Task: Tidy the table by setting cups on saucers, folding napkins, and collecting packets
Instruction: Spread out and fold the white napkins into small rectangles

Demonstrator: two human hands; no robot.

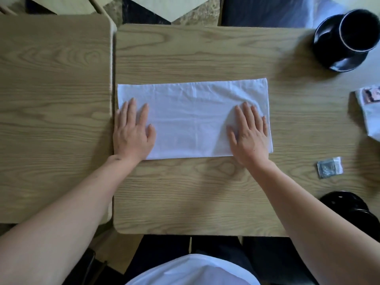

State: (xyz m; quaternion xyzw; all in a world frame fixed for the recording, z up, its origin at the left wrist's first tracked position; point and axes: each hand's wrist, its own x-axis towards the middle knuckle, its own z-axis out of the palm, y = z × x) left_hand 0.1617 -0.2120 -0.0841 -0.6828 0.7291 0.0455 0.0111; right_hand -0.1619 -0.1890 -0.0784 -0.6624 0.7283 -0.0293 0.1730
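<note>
A white napkin (pixel 193 118) is lying flat as a long rectangle in the middle of the table (pixel 197 192), its long sides running left to right. The left hand (pixel 132 133) is pressing palm-down on the napkin's left end, fingers straight and slightly spread, holding nothing; its outer edge is reaching just past the napkin toward the table's left rim. The right hand (pixel 249 133) is lying flat on the napkin's right end in the same way, fingers straight and pointing away from the person, the cloth wrinkling a little beside them.

At the far right corner a black cup (pixel 358 30) is standing on a black saucer (pixel 337 60). Near the right edge, well apart from the napkin, a small silvery packet (pixel 329 167) is lying on the wood. Farther up along that edge a white item with a printed picture (pixel 370 108) is showing partly, cut off by the frame; what it is I cannot tell. At the near right a black round dish (pixel 345 204) is peeking out beside the right forearm. A second table (pixel 53 99) is standing just beside the first on the left.
</note>
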